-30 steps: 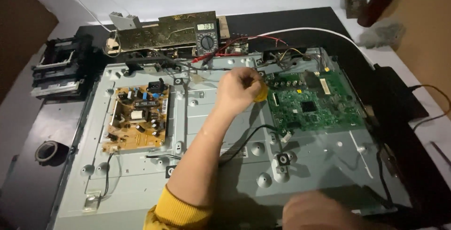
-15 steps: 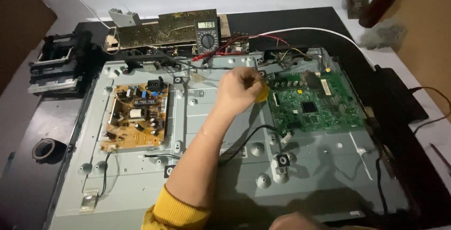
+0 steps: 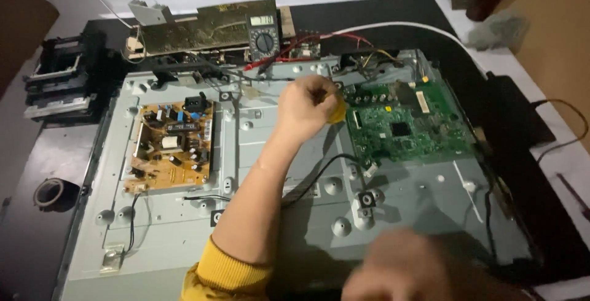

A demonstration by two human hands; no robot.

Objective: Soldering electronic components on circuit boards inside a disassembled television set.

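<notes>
My left hand (image 3: pixel 307 107) is closed around a yellow-handled screwdriver (image 3: pixel 338 112), held at the top left corner of the green circuit board (image 3: pixel 412 132). That board sits on the right of a grey metal back panel (image 3: pixel 160 233); a tan power board (image 3: pixel 172 147) sits on its left. My yellow-sleeved forearm crosses the panel's middle. My right hand (image 3: pixel 418 270) is a blur at the bottom edge, above the panel's lower right; what it holds, if anything, is not visible.
A multimeter (image 3: pixel 263 35) with red leads lies behind the panel by a worn board. A black cable (image 3: pixel 326 166) loops near my forearm. There is a tape roll (image 3: pixel 50 191) at the left, a black unit (image 3: pixel 61 86) at the far left and a white cable (image 3: pixel 418 27) at the back right.
My right hand has risen further into view at the bottom, blurred by motion. My left hand stays at the green board's corner with the screwdriver.
</notes>
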